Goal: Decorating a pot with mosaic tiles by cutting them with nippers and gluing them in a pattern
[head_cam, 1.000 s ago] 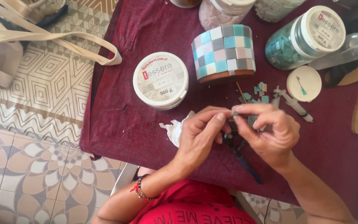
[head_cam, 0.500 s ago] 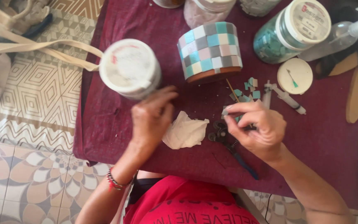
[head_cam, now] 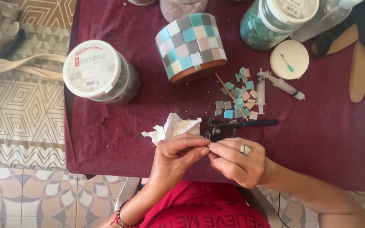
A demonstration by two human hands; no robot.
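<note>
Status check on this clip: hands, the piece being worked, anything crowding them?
Left hand and right hand pinched together, fingertips meeting; whatever sits between them is too small to see. Nippers lie just beyond, crumpled tissue beside. Loose tiles farther off.

half a second ago the left hand (head_cam: 175, 158) was stretched out toward the white-lidded jar (head_cam: 100, 72); now it is back, fingertips meeting those of the right hand (head_cam: 237, 162) at the counter's near edge. the black nippers (head_cam: 233, 126), then under the right hand, now lie bare on the cloth beside the crumpled tissue (head_cam: 172, 128).
</note>
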